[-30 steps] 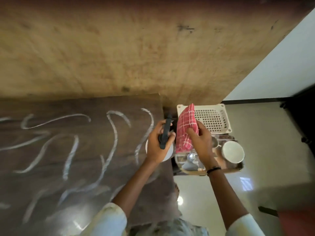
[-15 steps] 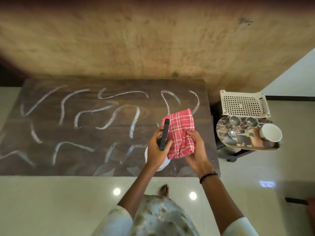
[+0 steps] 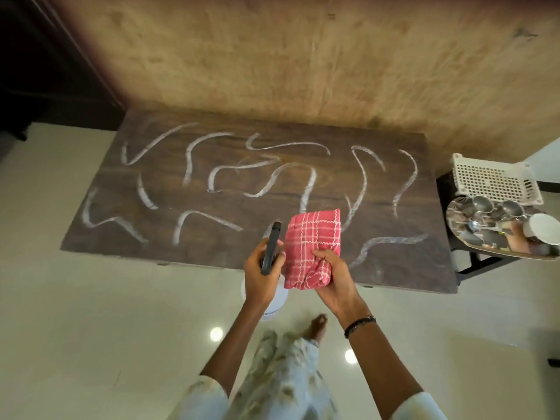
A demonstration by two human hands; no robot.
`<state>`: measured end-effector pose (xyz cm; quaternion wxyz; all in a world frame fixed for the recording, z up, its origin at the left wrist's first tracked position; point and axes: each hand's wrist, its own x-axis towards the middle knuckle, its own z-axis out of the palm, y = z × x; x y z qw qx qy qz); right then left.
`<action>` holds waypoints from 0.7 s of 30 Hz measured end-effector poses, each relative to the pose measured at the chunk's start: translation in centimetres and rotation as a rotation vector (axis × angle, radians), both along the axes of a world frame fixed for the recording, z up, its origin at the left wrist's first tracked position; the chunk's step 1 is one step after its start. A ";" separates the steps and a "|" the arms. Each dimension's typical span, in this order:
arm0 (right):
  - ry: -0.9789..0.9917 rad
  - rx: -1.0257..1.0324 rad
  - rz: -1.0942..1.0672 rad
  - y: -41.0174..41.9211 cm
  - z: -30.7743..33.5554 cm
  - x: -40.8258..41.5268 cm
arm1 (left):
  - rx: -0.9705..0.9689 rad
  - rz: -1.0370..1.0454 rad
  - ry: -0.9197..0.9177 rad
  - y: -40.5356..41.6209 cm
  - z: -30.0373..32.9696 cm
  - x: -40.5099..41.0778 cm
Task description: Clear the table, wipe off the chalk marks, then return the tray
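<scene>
Now the table [image 3: 212, 237] lay wholly in view, bare of dishes but crossed from end to end by pale chalk marks [image 3: 263, 183]. A second earlier the person had been lifting the red checked cloth [image 3: 312, 247] away from the side stand; since then they had turned to face the table's near edge. That suggested clearing was finished and wiping was about to start, none of the marks looking smudged yet. The right hand [image 3: 333, 277] gripped the folded cloth from below, fingers curled round its lower end. The left hand [image 3: 262, 277] was wrapped round the dark trigger head of a spray bottle [image 3: 271, 253], whose pale body hung beneath it. To the right, well apart from the hands, the tray [image 3: 457, 237] rested on the stand, holding steel cups [image 3: 481, 203], a spoon and a white cup [image 3: 542, 231]. Behind it a white slotted basket [image 3: 494, 180] looked empty.
</scene>
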<state>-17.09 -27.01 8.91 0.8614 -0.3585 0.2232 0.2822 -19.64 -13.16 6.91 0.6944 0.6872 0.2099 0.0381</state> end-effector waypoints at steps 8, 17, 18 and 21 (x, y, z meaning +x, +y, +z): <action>0.019 -0.071 0.114 12.0 0.9 -2.2 | 0.030 0.084 0.040 13.9 0.7 -4.8; 0.060 -0.140 0.115 28.1 -1.8 -2.3 | -0.009 0.172 0.131 31.9 -1.5 -6.4; 0.064 -0.151 0.116 30.1 -2.2 -2.3 | -0.010 0.165 0.146 34.1 -2.1 -6.6; 0.090 -0.165 0.091 35.5 -3.6 -2.0 | -0.007 0.138 0.161 39.6 -3.7 -7.4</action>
